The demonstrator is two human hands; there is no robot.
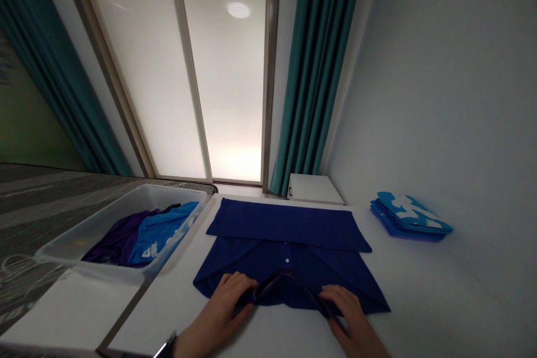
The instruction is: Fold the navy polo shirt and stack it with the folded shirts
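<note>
A dark blue polo shirt (289,246) lies on the white table (419,302), its far part folded over into a flat band and a white button showing at the placket. My left hand (226,302) grips the collar edge on the left with curled fingers. My right hand (350,313) holds the collar on the right, fingers closed over the cloth. The collar arches up between the two hands near the table's front edge.
A clear plastic bin (126,274) with purple and light blue clothes stands at the left. A stack of folded blue and white clothes (409,217) lies at the back right by the wall. A small white cabinet (314,189), teal curtains and a frosted window stand behind.
</note>
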